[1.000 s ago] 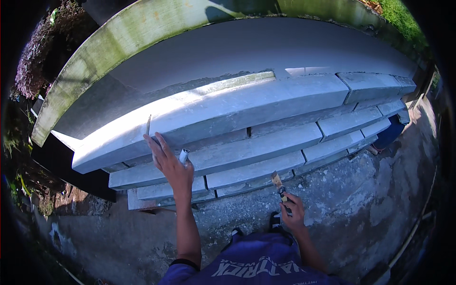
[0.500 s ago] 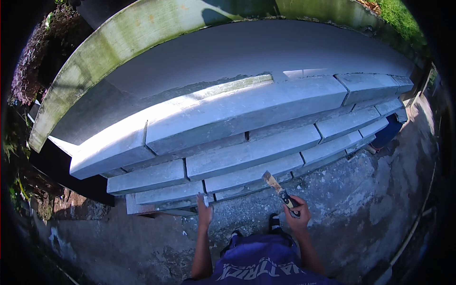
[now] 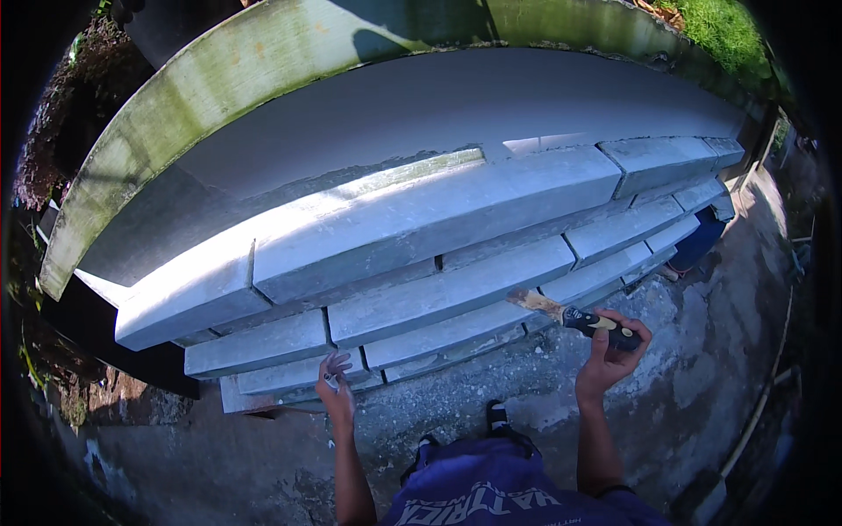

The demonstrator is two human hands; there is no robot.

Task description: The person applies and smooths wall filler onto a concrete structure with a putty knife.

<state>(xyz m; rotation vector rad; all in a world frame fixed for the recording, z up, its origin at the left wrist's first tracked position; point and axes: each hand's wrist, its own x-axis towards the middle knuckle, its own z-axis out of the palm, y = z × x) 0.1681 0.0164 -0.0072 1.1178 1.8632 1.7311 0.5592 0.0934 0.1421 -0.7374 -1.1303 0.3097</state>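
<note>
Outdoors, a curved, green-stained wall [image 3: 175,131] arches over a smooth grey face [image 3: 421,96], and below it pale blocks step down in rows to a rough, patchy concrete floor [image 3: 219,456]. Sunlight falls brightly on the left part of the top row [image 3: 438,197]; a patch of grass [image 3: 728,39] shows at the upper right, and a blue thing [image 3: 697,241] sits by the far right end of the rows.

The right hand [image 3: 607,361] has its fingers wrapped round the dark and cream handle of a scraper [image 3: 581,319]. The scraper is held out over the floor beside the lower blocks, its brown-stained blade pointing left across the edge of the rows; it looks raised clear of them, though contact is hard to judge from above.

The left hand [image 3: 338,396], by the left part of the bottom row [image 3: 438,344], has its fingers curled about a small pale item [image 3: 331,380], too little of which shows to tell its kind.

As far as can be judged, the blocks are set in place. Several upright joints between them show as dark, open slots, apparently unfilled. Whether any block face is finished cannot be told.
</note>
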